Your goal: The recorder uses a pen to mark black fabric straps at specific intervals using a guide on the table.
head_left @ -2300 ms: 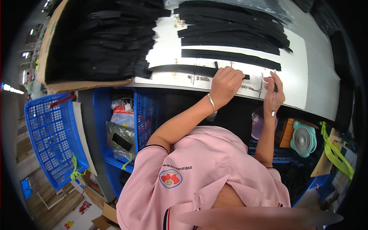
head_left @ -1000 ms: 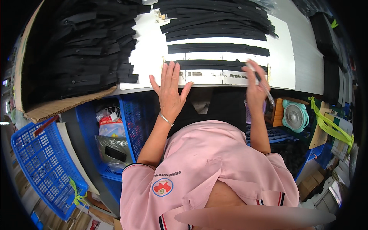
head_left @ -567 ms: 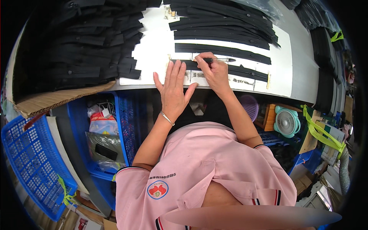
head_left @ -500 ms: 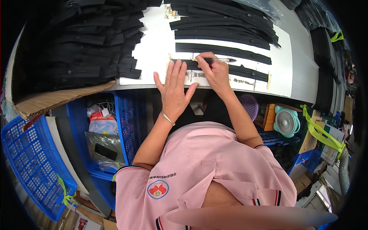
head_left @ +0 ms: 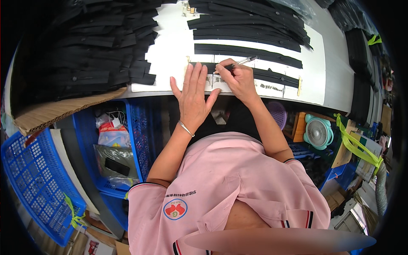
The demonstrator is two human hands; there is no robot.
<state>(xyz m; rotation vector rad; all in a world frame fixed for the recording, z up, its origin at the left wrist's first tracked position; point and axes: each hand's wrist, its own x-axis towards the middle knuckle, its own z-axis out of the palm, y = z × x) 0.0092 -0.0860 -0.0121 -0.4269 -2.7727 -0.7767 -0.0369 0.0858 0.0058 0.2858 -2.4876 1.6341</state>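
My left hand (head_left: 193, 95) lies flat, fingers stretched out, with its fingertips on the left end of the nearest black fabric strip (head_left: 276, 78). A pen (head_left: 246, 60) is pinched in my right hand (head_left: 239, 80), its clear barrel slanting up to the right. The pen's tip is at the strip's lower edge, just right of my left fingers; my grip partly hides it. Under the strip is a white board (head_left: 312, 85) with dark smudged marks and thin lines along its near edge. Another black strip (head_left: 250, 54) lies parallel, just beyond.
Many black strips (head_left: 97, 42) are heaped at the left beside a cardboard flap (head_left: 72, 108); more strips (head_left: 250, 25) lie at the back. Below the table edge are a blue crate (head_left: 133, 144) with bags and a phone, a blue basket (head_left: 40, 178) and a turquoise fan (head_left: 318, 131).
The pen has tilted more upright in my right hand, and its tip has moved slightly down and left toward the strip's near edge. My left hand stays in place.
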